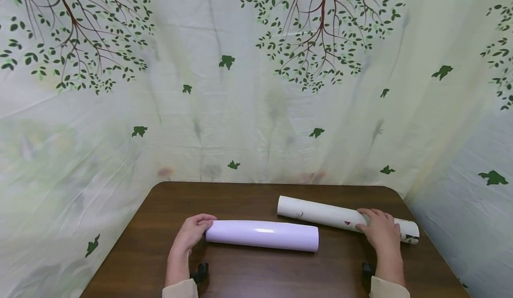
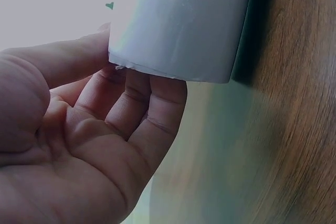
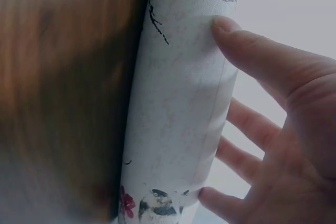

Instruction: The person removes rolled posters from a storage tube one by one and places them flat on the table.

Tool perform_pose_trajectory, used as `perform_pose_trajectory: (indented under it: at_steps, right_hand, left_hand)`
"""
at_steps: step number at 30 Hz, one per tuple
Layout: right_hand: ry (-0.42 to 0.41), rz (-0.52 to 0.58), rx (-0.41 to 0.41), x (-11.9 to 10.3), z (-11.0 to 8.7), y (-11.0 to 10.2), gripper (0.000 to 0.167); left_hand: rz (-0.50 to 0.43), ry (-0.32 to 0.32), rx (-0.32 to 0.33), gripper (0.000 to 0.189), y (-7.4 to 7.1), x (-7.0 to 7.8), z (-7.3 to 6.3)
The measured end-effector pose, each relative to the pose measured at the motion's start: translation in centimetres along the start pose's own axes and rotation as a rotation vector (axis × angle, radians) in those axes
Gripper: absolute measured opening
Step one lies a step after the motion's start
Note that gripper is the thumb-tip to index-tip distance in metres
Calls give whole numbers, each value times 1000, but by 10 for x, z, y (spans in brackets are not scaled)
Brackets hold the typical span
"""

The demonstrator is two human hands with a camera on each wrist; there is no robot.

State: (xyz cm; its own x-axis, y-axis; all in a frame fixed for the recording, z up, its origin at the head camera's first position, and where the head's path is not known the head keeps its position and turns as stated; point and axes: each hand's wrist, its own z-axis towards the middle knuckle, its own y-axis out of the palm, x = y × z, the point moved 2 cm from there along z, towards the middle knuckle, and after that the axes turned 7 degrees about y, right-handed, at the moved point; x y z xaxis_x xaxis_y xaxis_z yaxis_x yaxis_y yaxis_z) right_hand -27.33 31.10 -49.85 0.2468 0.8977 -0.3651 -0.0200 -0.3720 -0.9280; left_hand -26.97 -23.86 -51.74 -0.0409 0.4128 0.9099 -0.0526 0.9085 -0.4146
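Note:
A glossy lavender-white roll [image 1: 262, 235] of paper or film lies crosswise on the table. At its left end my left hand [image 1: 192, 232] grips it, thumb over the upper side. In the left wrist view the other fingers [image 2: 137, 95] bend in under the end rim, their tips hidden behind the roll. Farther back and to the right lies a white wallpaper roll [image 1: 320, 212], slightly slanted, printed with dark twigs and red flowers. My right hand [image 1: 380, 230] straddles it near its right end. The right wrist view has the thumb on one side of this roll [image 3: 178, 93] and the fingers along the other.
Both rolls are on a brown wood-grain table [image 1: 248, 273] with rounded far corners. A pale curtain [image 1: 248, 111] printed with trees and green leaves hangs behind the table and along its sides. Dark wrist straps [image 1: 200, 272] show beside the forearms.

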Motion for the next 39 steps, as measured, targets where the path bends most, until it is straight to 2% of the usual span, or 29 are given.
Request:
perform_pose_trajectory:
  at_steps: [5, 13, 22, 39]
  right_hand:
    - [-10, 14, 12, -15, 4, 4, 56]
    - [-37, 3, 8, -34, 11, 11, 54]
    - [-67, -15, 2, -55, 23, 15, 53]
    - [-134, -46, 7, -94, 37, 27, 51]
  left_hand:
    - [4, -9, -4, 24, 2, 0, 2]
    - [-19, 10, -6, 22, 4, 1, 2]
    - [28, 22, -15, 20, 7, 6, 2]
    - [1, 2, -5, 20, 10, 4, 0]
